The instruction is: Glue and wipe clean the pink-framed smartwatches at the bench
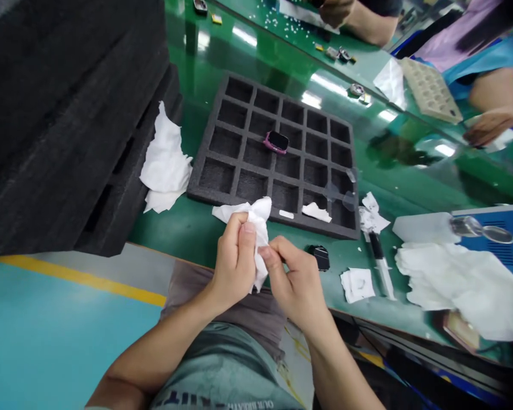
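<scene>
A crumpled white wipe [261, 230] is gripped in my left hand [236, 256], thumb pressed on top. My right hand [294, 279] pinches the same wipe from the other side, its fingers curled; whether something lies inside the folds is hidden. Just beyond my hands is a black foam tray [238, 136] divided into square compartments. On its dividers rests a pink-framed watch with a dark screen [276, 142]. A small black square piece [320, 257] lies on the green table just right of my right hand.
Black foam trays [81, 114] are stacked high at left, beside a white cloth [166, 159]. On the right lie a syringe [381, 265], a paper square [358, 285], a plastic bottle [425, 228] and a pile of wipes [465, 285]. Across the table, other people's hands [493, 122] work near a beige tray [431, 90].
</scene>
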A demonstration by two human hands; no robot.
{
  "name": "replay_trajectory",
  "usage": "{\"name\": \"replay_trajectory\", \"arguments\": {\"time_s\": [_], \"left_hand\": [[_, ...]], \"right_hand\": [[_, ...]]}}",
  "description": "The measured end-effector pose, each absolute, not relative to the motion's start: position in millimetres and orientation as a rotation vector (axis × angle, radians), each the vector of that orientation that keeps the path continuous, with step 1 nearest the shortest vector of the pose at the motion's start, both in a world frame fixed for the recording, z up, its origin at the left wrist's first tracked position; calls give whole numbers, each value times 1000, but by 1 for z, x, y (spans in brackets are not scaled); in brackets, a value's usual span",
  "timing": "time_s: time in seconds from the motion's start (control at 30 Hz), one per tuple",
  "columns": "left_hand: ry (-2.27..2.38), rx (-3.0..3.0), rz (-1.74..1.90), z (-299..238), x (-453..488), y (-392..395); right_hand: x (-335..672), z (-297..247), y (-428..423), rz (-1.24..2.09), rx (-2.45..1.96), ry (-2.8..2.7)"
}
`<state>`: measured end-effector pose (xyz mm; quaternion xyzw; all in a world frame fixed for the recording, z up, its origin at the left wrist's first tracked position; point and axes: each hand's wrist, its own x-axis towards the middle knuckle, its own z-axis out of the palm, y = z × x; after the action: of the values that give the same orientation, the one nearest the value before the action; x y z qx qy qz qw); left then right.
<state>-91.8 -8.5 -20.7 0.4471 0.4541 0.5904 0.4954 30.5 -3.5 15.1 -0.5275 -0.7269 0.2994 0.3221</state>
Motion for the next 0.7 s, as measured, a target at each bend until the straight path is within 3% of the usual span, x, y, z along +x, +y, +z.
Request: {"name": "replay_trajectory", "arguments": {"time_s": [0.37,0.7], "left_hand": [[1039,1107,1423,-18,-94,-7],[1045,1158,1376,-15,-98,-5]], "right_hand": [[26,11,-8,661,-1338,-1850],[40,13,6,874,-1343,-1739]]}}
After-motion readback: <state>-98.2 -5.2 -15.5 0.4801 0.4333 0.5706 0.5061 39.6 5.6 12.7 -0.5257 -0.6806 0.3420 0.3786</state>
